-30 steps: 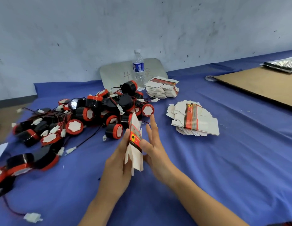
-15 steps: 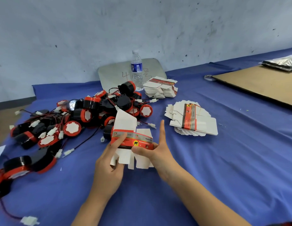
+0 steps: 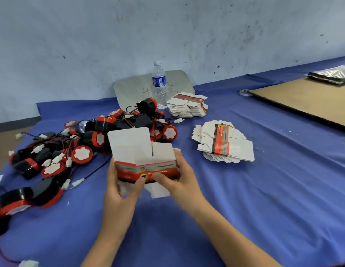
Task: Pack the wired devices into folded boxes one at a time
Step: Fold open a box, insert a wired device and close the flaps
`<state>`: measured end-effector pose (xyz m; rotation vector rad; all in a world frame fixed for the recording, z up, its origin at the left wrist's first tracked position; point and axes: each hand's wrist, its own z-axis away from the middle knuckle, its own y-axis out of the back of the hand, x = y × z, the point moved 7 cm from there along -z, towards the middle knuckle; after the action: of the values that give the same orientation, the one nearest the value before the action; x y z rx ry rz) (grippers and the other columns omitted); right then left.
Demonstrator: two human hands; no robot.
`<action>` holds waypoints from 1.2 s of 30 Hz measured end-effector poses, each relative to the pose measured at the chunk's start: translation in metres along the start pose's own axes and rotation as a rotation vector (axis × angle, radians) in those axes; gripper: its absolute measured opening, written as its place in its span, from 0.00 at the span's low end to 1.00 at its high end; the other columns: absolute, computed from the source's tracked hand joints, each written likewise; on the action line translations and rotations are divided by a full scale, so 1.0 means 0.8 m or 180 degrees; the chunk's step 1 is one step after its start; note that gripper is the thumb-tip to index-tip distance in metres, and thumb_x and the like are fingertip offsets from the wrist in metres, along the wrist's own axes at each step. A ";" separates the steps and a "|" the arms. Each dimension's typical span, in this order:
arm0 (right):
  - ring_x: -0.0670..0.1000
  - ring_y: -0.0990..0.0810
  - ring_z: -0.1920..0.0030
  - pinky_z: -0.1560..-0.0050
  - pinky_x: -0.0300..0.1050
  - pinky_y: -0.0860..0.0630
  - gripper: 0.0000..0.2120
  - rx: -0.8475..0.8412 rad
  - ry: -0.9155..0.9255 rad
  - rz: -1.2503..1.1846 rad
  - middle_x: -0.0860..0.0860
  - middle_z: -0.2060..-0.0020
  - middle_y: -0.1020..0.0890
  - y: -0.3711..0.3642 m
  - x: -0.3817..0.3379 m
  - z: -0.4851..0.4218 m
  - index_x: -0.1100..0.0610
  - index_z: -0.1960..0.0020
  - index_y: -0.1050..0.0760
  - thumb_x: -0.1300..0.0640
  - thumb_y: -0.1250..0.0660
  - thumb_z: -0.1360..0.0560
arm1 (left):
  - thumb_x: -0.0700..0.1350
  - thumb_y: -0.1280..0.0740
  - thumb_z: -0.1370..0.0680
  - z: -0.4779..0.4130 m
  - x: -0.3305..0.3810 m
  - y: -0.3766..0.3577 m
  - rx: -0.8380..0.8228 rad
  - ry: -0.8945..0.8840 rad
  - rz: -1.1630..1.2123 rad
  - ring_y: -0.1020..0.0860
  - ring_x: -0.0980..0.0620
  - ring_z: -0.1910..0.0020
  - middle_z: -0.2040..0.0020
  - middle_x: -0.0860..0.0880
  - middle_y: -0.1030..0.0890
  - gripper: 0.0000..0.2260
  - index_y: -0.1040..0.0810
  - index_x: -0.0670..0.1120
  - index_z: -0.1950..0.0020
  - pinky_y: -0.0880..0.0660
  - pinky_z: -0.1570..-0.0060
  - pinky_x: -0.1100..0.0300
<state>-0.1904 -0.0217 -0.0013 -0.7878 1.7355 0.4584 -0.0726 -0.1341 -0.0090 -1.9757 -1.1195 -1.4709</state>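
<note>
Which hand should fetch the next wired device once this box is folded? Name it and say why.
Left, probably. The device pile lies on the side of the left hand, while the right hand grips the box at its right end and could steady it alone.

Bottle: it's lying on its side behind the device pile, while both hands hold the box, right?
No. The head view shows the bottle standing upright behind the device pile; the left hand and right hand do hold the box.
</note>
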 end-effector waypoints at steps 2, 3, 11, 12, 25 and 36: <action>0.51 0.19 0.44 0.42 0.51 0.22 0.26 -0.0240 0.0013 0.0046 0.45 0.44 0.19 -0.009 -0.002 0.003 0.43 0.34 0.29 0.55 0.28 0.29 | 0.53 0.27 0.32 0.001 0.004 -0.001 -0.0006 -0.0020 0.0136 0.24 0.61 0.39 0.34 0.57 0.24 0.38 0.39 0.54 0.24 0.25 0.47 0.64; 0.50 0.21 0.42 0.40 0.50 0.23 0.27 -0.0349 0.0027 0.0116 0.44 0.42 0.21 -0.013 -0.003 0.005 0.39 0.32 0.31 0.52 0.29 0.28 | 0.52 0.27 0.33 0.002 0.005 -0.001 0.0023 -0.0024 0.0225 0.22 0.61 0.42 0.37 0.55 0.22 0.38 0.37 0.51 0.25 0.23 0.51 0.66; 0.54 0.19 0.44 0.39 0.54 0.24 0.22 -0.0203 -0.0134 -0.0040 0.53 0.45 0.19 -0.006 -0.001 0.000 0.40 0.34 0.29 0.49 0.32 0.28 | 0.52 0.32 0.32 0.007 0.006 -0.002 0.0111 0.0010 0.0476 0.20 0.66 0.52 0.50 0.66 0.19 0.23 0.29 0.56 0.37 0.26 0.60 0.75; 0.55 0.19 0.45 0.40 0.54 0.23 0.23 -0.0181 -0.0178 -0.0033 0.54 0.45 0.19 -0.005 0.000 0.000 0.41 0.34 0.29 0.49 0.31 0.28 | 0.51 0.33 0.31 0.008 0.006 -0.003 0.0070 0.0014 0.0509 0.21 0.67 0.51 0.50 0.66 0.19 0.21 0.29 0.58 0.38 0.26 0.60 0.75; 0.43 0.36 0.29 0.36 0.37 0.31 0.33 -0.0338 0.0404 0.0826 0.49 0.26 0.42 -0.004 -0.023 0.007 0.40 0.32 0.33 0.73 0.40 0.25 | 0.56 0.44 0.22 0.005 -0.002 -0.013 -0.0844 0.1234 0.2301 0.17 0.48 0.48 0.35 0.50 0.22 0.18 0.25 0.63 0.34 0.20 0.66 0.52; 0.47 0.52 0.22 0.27 0.68 0.62 0.40 -0.0434 0.1268 0.2076 0.34 0.28 0.39 -0.019 -0.046 0.018 0.39 0.26 0.43 0.32 0.34 0.34 | 0.71 0.47 0.31 0.004 -0.003 0.002 -0.1303 0.1578 0.1652 0.26 0.48 0.70 0.46 0.43 0.19 0.33 0.18 0.52 0.40 0.32 0.73 0.60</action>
<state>-0.1641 -0.0131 0.0308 -0.4000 2.3546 0.9100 -0.0701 -0.1334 -0.0120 -1.7897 -0.0871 -1.8262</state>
